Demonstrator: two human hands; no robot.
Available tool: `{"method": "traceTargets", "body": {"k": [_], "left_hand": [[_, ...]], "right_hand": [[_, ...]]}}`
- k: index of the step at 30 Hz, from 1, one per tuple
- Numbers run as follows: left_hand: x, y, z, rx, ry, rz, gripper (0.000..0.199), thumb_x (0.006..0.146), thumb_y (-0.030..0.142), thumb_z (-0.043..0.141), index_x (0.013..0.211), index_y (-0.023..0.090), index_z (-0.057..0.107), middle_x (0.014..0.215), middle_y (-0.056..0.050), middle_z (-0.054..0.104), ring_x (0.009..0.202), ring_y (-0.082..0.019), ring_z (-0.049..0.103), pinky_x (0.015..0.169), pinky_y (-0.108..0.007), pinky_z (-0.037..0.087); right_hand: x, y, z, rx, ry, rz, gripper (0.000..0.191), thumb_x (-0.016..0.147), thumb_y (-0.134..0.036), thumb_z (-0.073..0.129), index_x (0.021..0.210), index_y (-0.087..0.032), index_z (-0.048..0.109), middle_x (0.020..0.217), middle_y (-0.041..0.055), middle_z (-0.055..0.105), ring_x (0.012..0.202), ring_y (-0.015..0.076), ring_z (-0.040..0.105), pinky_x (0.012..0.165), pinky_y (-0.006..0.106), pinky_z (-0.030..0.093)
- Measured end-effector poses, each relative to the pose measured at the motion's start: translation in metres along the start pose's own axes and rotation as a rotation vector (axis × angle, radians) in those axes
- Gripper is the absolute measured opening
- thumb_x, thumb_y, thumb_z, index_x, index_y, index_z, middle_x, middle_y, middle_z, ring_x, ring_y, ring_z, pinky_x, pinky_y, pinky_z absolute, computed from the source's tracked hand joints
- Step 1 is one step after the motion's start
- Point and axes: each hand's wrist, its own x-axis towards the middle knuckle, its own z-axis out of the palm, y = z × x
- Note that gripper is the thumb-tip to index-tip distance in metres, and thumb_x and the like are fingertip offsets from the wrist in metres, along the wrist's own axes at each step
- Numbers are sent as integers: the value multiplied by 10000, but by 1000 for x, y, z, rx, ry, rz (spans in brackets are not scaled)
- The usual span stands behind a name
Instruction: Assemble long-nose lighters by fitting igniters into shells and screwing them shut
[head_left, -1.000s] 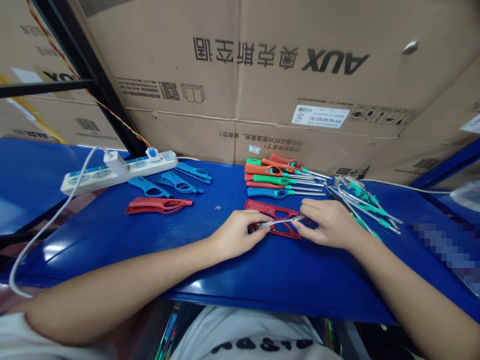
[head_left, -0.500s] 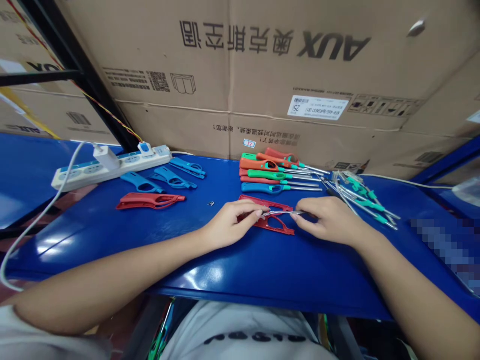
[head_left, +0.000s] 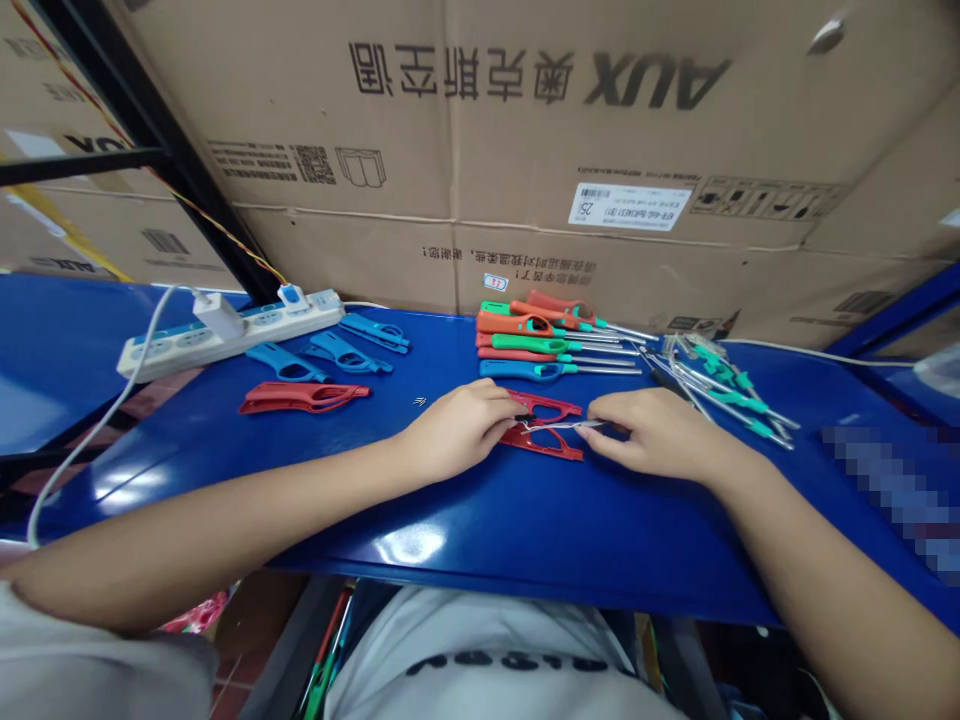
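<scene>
Two red casing halves [head_left: 559, 443] lie side by side on the blue table in front of me. Over their left ends my left hand [head_left: 472, 425] is closed, its fingertips pinching a small dark part with thin wires. My right hand [head_left: 649, 432], at the casings' right ends, pinches a thin metal tube [head_left: 589, 425], which lies across the gap between the halves. The wires run from the dark part toward this tube. What lies under my left fingers is partly hidden.
Assembled lighters [head_left: 525, 346] lie stacked behind my hands. Metal tubes with green parts [head_left: 735, 390] are at the right. Blue casings [head_left: 345, 353], a red casing [head_left: 300, 398], small pins [head_left: 420, 401] and a power strip [head_left: 262, 325] lie left. A cardboard box [head_left: 465, 150] stands behind.
The view has shifted slightly. My left fingers have moved a little left and curled over the casings' left ends, with a dark part now showing at their tips. My right hand keeps its pinch.
</scene>
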Motion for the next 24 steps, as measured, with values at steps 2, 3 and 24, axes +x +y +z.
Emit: {"method": "traceTargets", "body": {"k": [2,3,24], "left_hand": [[1,-1,2,-9,23,-42,277,939,96,593,1174,174,716,1093,-85,760,1028,-220,672,917,-376,554],[0,-1,3,-24,41,-59,264,932,99,607,1156,173,724,1078,-80,766,1010,-219,678,903,-370,557],[-7,-11,6,-203,134,-135,189,950,201,620,1072,182,763,1006,-68,771,918,-188,703,828,-312,559]], "right_hand": [[-1,0,-2,1,-5,24,303,973,-352,502,750,-185,621,705,37,665,614,149,556,578,280,278],[-1,-1,-3,5,-13,33,307,973,-355,501,747,-184,620,711,37,667,615,148,556,579,280,278],[2,-7,4,85,-13,9,291,1003,-371,468,862,-176,632,794,49,667,692,159,575,634,279,343]]}}
